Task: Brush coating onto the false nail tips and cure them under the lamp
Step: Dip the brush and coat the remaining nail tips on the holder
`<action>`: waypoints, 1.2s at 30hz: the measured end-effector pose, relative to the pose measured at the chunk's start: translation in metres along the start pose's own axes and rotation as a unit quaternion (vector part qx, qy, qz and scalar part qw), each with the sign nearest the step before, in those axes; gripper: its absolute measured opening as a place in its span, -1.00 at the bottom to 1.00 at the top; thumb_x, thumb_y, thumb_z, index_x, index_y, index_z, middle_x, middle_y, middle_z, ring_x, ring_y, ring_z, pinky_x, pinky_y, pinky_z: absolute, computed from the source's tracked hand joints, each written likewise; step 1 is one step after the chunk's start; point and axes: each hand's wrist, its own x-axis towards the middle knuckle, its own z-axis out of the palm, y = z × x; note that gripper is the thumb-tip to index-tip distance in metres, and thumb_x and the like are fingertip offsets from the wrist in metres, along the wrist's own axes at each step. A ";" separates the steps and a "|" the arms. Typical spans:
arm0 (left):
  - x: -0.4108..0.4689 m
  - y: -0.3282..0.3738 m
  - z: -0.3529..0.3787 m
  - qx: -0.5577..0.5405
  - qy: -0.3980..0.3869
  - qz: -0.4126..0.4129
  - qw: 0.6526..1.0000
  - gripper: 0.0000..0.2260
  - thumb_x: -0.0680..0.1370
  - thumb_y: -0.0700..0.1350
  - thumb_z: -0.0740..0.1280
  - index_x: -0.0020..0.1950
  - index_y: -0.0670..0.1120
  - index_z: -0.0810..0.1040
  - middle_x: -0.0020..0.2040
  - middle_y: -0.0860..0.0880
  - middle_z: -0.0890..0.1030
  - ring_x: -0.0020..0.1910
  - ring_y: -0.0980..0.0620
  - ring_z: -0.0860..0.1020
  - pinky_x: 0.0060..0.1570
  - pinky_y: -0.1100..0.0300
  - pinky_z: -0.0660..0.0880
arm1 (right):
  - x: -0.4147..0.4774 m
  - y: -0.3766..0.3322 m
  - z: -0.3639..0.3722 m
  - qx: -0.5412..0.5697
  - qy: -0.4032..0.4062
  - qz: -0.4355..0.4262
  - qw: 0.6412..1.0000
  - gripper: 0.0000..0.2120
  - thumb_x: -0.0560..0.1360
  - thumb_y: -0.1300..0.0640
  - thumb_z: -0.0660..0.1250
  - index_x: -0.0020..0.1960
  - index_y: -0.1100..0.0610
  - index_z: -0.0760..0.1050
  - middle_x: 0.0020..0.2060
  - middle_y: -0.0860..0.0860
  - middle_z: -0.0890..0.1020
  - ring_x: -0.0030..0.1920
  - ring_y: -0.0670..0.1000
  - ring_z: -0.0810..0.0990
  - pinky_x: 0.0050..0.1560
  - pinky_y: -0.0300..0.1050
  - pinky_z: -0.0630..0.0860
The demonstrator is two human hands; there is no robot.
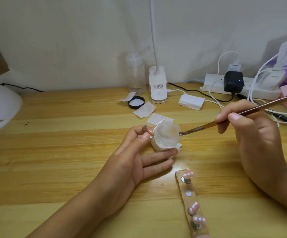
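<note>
A small clear jar of coating gel (pixel 167 134), wrapped in white paper, sits on the wooden desk (pixel 62 152). My left hand (pixel 136 162) holds the jar between thumb, index and middle finger, and also pinches a false nail tip (pixel 145 128) against it. My right hand (pixel 252 134) grips a copper-handled brush (pixel 239 114); its bristle tip touches the jar's right rim. A clear holder strip (pixel 191 203) lies at the front, carrying several glossy pink nail tips (pixel 193 207). The white curing lamp (pixel 0 105) stands at the far left edge.
A black jar lid (pixel 136 102), white wipes (pixel 144 109), a clip desk lamp (pixel 158 86) and a clear bottle (pixel 136 74) stand behind the jar. A power strip (pixel 239 86) with chargers and cables, and a small white stand (pixel 191 101), crowd the back right.
</note>
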 end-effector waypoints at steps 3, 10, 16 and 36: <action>0.000 0.001 -0.001 -0.012 0.000 -0.004 1.000 -0.91 0.55 -0.05 0.25 -0.07 0.07 0.54 0.17 0.00 0.67 0.17 -0.27 0.61 0.09 -0.05 0.59 | 0.002 0.004 -0.003 0.016 0.024 0.017 0.999 -0.83 0.49 0.17 0.17 -0.17 0.05 0.53 -0.27 -0.14 0.58 -0.23 -0.15 0.50 -0.12 -0.37 0.45; 0.001 0.001 -0.002 -0.018 0.000 -0.007 1.000 -0.87 0.55 -0.05 0.26 -0.12 0.09 0.58 0.21 -0.01 0.64 0.18 -0.27 0.60 0.12 -0.09 0.58 | 0.006 0.010 -0.008 0.030 0.012 0.058 0.998 -0.77 0.41 0.07 0.19 -0.13 -0.08 0.62 -0.17 -0.07 0.61 -0.10 -0.03 0.55 -0.04 -0.21 0.46; 0.001 0.002 -0.001 -0.014 -0.001 -0.011 1.000 -0.86 0.55 -0.05 0.25 -0.14 0.10 0.58 0.17 0.00 0.66 0.19 -0.25 0.60 0.12 -0.07 0.58 | 0.006 0.011 -0.008 0.059 -0.025 0.082 0.995 -0.68 0.37 0.27 0.12 -0.24 0.00 0.61 -0.23 -0.03 0.57 -0.10 -0.01 0.47 -0.04 -0.15 0.39; -0.007 -0.011 0.006 0.147 0.097 0.104 0.979 -0.86 0.29 0.08 0.44 -0.21 0.10 0.62 -0.36 0.17 0.51 -0.52 0.21 0.32 -0.55 0.40 0.25 | 0.012 0.016 -0.010 0.184 0.043 0.175 0.966 -0.73 0.53 0.11 0.20 -0.27 0.00 0.60 -0.39 -0.04 0.56 -0.34 -0.08 0.57 -0.24 -0.25 0.55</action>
